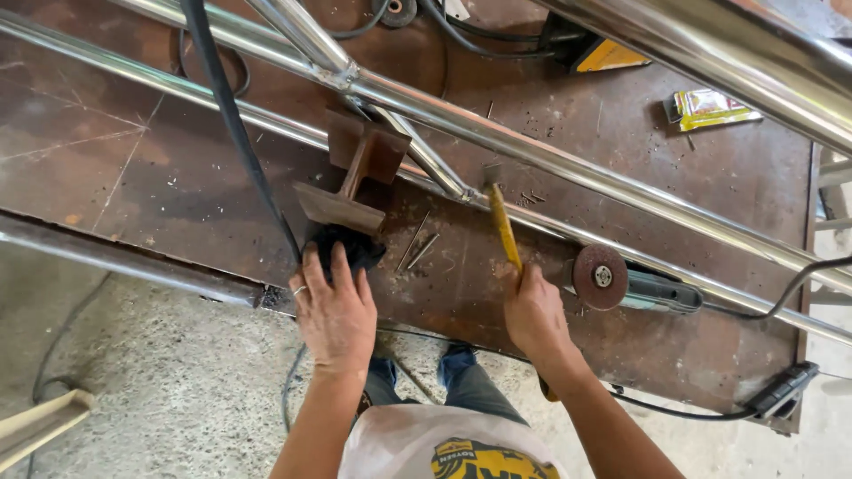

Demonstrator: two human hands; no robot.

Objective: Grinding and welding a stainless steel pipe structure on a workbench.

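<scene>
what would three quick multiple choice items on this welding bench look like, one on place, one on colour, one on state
1. Where does the angle grinder lie?
A. on the floor
B. on the rusty table, beside the right hand
C. on the tubes

2. What colour is the hammer handle?
A. yellow
B. blue
C. white

3. What is the left hand doing?
A. hanging free
B. gripping the grinder
C. pressing a black cloth by the rusty steel block

B: the disc sits on the plate. A: a yellow shaft shows. C: the fingers rest on the cloth.
</scene>
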